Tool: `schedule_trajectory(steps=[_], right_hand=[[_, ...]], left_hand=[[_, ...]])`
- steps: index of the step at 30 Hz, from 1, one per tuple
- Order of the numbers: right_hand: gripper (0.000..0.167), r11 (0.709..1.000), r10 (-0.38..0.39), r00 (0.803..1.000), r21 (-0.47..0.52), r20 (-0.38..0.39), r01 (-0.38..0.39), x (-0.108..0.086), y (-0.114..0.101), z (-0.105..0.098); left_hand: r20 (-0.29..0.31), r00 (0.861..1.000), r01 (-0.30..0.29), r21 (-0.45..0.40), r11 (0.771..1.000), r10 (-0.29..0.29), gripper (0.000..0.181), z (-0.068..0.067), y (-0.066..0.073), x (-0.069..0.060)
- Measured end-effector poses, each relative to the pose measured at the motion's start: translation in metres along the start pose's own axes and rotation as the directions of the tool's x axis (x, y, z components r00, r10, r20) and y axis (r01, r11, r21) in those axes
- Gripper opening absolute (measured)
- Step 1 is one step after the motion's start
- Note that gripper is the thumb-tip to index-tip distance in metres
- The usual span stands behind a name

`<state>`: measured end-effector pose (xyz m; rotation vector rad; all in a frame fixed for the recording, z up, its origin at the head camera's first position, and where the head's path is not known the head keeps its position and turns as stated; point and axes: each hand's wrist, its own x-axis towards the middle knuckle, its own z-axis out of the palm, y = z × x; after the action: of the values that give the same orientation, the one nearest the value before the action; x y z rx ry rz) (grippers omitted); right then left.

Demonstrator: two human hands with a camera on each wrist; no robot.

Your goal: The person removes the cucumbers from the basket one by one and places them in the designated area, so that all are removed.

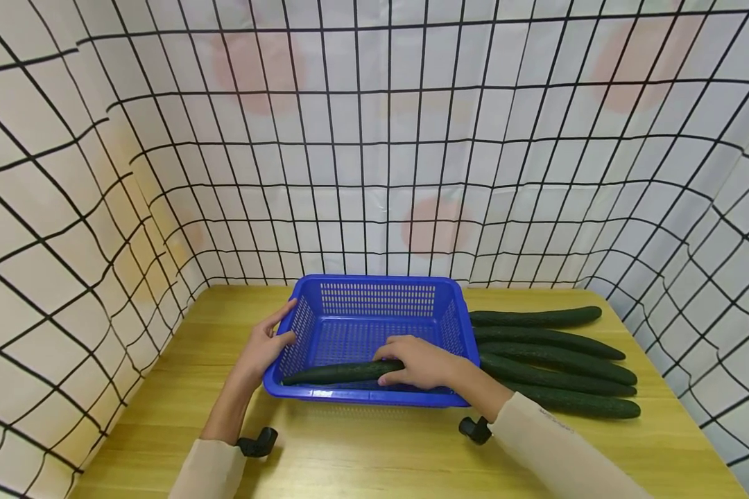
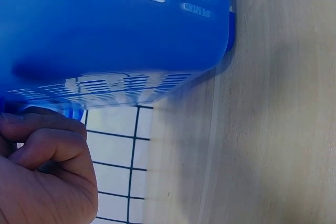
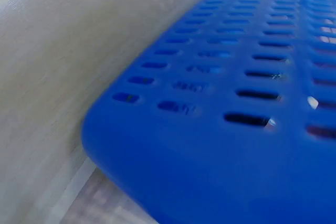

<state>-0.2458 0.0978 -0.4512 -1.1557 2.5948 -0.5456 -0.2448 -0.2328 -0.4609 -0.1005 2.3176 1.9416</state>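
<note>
A blue plastic basket (image 1: 374,279) with slotted walls stands on the table. Inside it, along the near wall, lies a long dark green cucumber (image 1: 331,374). My right hand (image 1: 421,362) reaches over the basket's right side and grips this cucumber near its right part, fingers on the far side and thumb on the near side. At the left rim, my left hand (image 1: 265,350) holds the basket, with curled fingers (image 2: 58,145) by the wall in the left wrist view. The right wrist view shows only the basket's outer wall (image 3: 173,156) and table; the right hand is hidden there.
Several more cucumbers (image 1: 555,375) lie side by side on the wooden table (image 1: 362,457), right of the basket. White walls with a black wire grid (image 1: 387,166) enclose the table at the back and sides. A black wrist mount (image 1: 259,442) sits below each hand.
</note>
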Motion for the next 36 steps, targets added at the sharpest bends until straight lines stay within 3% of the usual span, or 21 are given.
schedule_trajectory(steps=[9, 19, 30, 36], right_hand=[[0.044, 0.99, 0.005, 0.993, 0.138, -0.115, 0.011, -0.01, -0.002, -0.014], [0.047, 0.988, 0.006, 0.947, 0.146, -0.321, 0.043, -0.017, -0.009, -0.037], [0.044, 0.994, -0.005, 0.934, 0.099, -0.357, 0.043, -0.038, -0.016, -0.062], [0.044, 0.995, 0.051, 0.927, 0.094, -0.372, -0.017, -0.063, -0.007, -0.072]], left_hand=[[0.001, 1.0, -0.004, -0.002, 1.0, 0.004, 0.077, 0.0, 0.001, 0.0], [0.016, 1.0, -0.015, -0.004, 1.0, 0.015, 0.069, 0.0, 0.002, 0.0], [0.021, 1.0, -0.009, 0.017, 1.0, 0.009, 0.07, -0.001, 0.002, -0.001], [0.009, 1.0, 0.005, 0.022, 1.0, -0.005, 0.077, -0.001, 0.001, -0.001]])
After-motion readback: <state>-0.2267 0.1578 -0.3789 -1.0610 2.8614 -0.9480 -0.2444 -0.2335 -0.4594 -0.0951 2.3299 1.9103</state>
